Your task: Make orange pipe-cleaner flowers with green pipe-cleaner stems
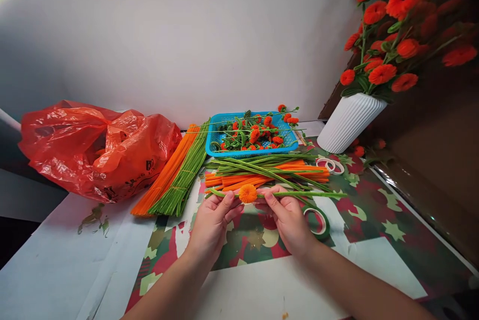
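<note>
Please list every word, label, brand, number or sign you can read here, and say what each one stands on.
"NG": seemingly the end of a word in dark print on the shiny red plastic bag; the letters before it are too creased to read.
The small dark square mark and the other print on that bag: too small or distorted to read.
No other text is legible, including on the ribbed white vase or the blue plastic basket.

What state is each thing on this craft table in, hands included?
Left hand: pinching green stem
Right hand: pinching same stem
Orange flower: on stem, between hands
Basket: filled with flowers
Vase: holding red flowers
Bag: rumpled, bulging
Green bundle: banded
Green tape: rolled, lying flat
White rolls: lying flat, overlapping
</note>
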Demonstrator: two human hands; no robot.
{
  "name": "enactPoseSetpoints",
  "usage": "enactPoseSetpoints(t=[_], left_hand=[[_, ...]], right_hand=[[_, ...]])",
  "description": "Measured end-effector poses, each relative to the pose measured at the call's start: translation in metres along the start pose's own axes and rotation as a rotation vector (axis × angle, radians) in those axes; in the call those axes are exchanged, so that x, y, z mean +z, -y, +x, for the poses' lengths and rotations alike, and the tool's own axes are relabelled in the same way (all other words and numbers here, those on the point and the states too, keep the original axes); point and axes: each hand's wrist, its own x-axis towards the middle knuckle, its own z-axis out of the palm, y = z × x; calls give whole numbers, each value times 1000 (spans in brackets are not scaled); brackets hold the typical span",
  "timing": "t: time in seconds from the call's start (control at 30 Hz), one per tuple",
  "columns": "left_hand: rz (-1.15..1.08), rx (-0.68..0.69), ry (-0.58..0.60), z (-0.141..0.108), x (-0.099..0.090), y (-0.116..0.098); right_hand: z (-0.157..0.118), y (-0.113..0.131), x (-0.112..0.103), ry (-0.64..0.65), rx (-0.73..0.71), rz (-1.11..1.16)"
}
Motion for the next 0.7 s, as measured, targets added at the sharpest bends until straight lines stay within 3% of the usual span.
enactPoseSetpoints(t=[0.23, 0.43, 0.7], left_hand=[[7, 16, -30, 0, -2, 2], [38, -34, 132, 0, -3, 5], [32, -39, 170, -5, 0, 7]], right_hand=[[1, -2, -4, 17, -15, -20], [1, 0, -7, 17, -56, -40], [0, -1, -6, -11, -64, -58]])
